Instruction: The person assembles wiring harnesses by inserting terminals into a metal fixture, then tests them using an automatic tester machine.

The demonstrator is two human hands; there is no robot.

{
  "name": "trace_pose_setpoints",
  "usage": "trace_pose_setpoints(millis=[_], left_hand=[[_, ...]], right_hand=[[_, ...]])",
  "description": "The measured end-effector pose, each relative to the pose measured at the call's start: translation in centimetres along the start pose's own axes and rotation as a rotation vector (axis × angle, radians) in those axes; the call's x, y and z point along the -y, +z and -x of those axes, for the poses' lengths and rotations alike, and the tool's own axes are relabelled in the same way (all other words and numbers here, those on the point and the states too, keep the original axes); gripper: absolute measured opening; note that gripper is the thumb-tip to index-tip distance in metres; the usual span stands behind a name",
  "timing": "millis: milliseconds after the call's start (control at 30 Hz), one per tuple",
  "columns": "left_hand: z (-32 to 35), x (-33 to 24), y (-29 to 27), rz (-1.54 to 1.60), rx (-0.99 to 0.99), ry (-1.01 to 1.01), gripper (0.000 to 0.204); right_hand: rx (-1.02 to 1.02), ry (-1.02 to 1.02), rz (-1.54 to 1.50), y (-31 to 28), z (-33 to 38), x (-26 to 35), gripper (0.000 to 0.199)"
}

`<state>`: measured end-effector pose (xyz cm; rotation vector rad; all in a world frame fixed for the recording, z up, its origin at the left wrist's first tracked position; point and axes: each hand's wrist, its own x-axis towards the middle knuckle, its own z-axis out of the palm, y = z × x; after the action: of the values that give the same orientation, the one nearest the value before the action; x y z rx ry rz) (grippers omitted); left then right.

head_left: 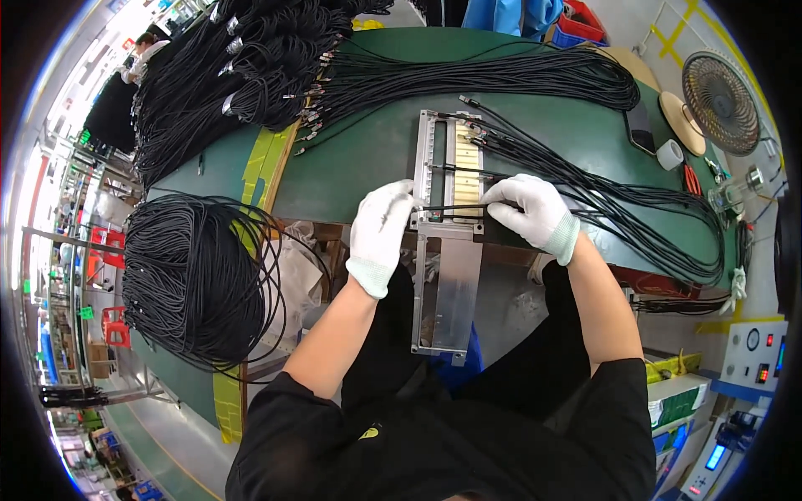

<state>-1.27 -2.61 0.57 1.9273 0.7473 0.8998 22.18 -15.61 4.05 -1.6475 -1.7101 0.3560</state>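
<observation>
Both my hands wear white gloves and work at a long metal fixture (424, 150) with a row of cream-coloured blocks. A black cable (455, 207) lies straight across its near part. My right hand (535, 215) pinches this cable between thumb and fingers at the fixture's right edge. At the left edge, the fingers of my left hand (382, 230) are closed at the cable's other end; that end is mostly hidden by the fingertips. Farther up, a second black cable (459, 169) crosses the fixture. A bunch of black cables (576, 175) fans out to the right from the blocks.
A long cable bundle (501, 77) spans the back of the green table (359, 171). Big heaps of tied cables (276, 50) and a coiled pile (196, 280) stand at the left. A phone (640, 129), a white roll (669, 154) and a fan (720, 102) are at the right.
</observation>
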Motion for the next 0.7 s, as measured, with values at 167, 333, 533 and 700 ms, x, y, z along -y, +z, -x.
trace_pose_setpoints(millis=[167,333,533,700], left_hand=[[-0.7,-2.3,-0.5,-0.469,-0.058,0.363,0.036],[-1.7,-5.1,2.3,-0.672,0.188,0.564,0.035],[-2.7,-4.8,2.4,-0.652,0.263,0.658,0.018],[-2.2,-4.0,0.6,-0.649,0.211,0.61,0.017]], right_hand=[[0.012,-0.017,0.086,0.1,-0.1,0.1,0.013],[0.044,-0.069,0.11,1.2,-0.1,1.2,0.013],[0.066,-0.052,0.17,0.8,0.7,1.6,0.013],[0.09,-0.084,0.102,-0.4,1.1,1.4,0.015]])
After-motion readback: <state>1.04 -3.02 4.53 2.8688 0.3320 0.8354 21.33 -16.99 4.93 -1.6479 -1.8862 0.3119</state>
